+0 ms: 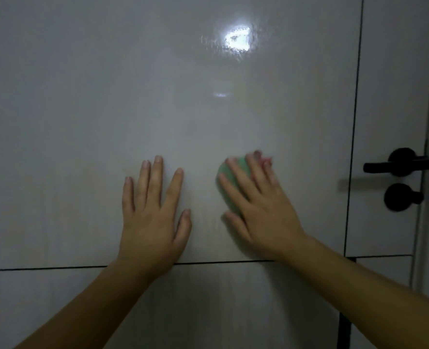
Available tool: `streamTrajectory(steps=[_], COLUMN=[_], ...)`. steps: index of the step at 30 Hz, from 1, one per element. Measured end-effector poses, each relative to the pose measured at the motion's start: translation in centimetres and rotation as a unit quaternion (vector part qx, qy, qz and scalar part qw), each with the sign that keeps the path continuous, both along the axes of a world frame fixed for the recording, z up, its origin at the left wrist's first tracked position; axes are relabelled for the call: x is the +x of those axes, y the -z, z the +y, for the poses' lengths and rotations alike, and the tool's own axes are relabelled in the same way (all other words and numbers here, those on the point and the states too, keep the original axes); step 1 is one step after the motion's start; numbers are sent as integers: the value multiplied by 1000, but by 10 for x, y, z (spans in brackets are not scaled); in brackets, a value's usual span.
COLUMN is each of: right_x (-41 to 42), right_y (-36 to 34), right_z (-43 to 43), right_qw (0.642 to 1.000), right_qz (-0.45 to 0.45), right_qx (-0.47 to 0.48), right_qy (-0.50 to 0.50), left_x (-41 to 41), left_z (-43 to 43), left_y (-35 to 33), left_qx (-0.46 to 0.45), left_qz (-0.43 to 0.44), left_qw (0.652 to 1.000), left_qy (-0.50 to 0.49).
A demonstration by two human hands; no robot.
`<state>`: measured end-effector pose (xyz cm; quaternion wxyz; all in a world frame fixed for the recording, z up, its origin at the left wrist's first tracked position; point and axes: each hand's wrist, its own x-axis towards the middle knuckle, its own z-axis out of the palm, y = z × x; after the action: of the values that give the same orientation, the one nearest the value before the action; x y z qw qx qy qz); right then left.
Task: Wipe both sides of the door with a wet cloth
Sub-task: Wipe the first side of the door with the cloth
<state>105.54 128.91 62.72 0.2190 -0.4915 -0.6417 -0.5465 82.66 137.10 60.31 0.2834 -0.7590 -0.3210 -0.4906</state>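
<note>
on door (158, 96): right hand (261, 210) presses green cloth (224, 172); left hand (153, 212) flat.

The picture is dim and grey, with low contrast. One strong white glare spot (236, 40) sits high on the glossy door (82, 109), right of the middle, and a weaker reflection lies below it. Around the glare the surface looks streaky. The right grip (256, 205) and the green cloth (224, 170) under it are smeared by motion blur, mostly at the fingertips. The left grip (153, 212) is fairly sharp. The black handle (404, 163) throws a soft grey shadow below and to its left. The door's straight lines bend slightly near the frame edges. Fine detail is soft.
</note>
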Motion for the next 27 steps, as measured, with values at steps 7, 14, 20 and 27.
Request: streamTrajectory(steps=[7, 14, 20, 27], right_x=[40, 53, 74, 94], right_y=[-38, 60, 60, 95], right_z=[-11, -27, -36, -45], right_qw=[989, 998, 969, 982], right_qz=[123, 7, 229, 174], right_qx=[63, -32, 73, 41], right_qy=[61, 53, 47, 58], left_x=[33, 58, 63, 63], left_z=[-19, -26, -26, -26], left_y=[27, 48, 49, 51], left_qx=[50, 50, 53, 51], left_qz=[61, 93, 89, 88], left_qw=[996, 993, 994, 994], left_qy=[38, 45, 33, 34])
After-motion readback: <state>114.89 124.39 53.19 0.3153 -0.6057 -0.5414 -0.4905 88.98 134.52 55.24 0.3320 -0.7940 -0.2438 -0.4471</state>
